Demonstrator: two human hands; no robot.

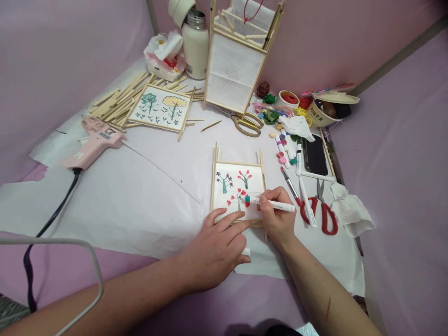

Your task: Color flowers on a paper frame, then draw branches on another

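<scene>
Pinching a white marker (271,203), the right hand (276,217) puts its green tip on the framed drawing (238,186); the left hand (215,247) presses spread fingers (233,219) on the frame's lower edge.

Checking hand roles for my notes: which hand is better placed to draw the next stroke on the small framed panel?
Right. The right hand already holds the marker, tip on the panel. The left hand lies flat, fingers pressing the panel's lower edge.
</scene>
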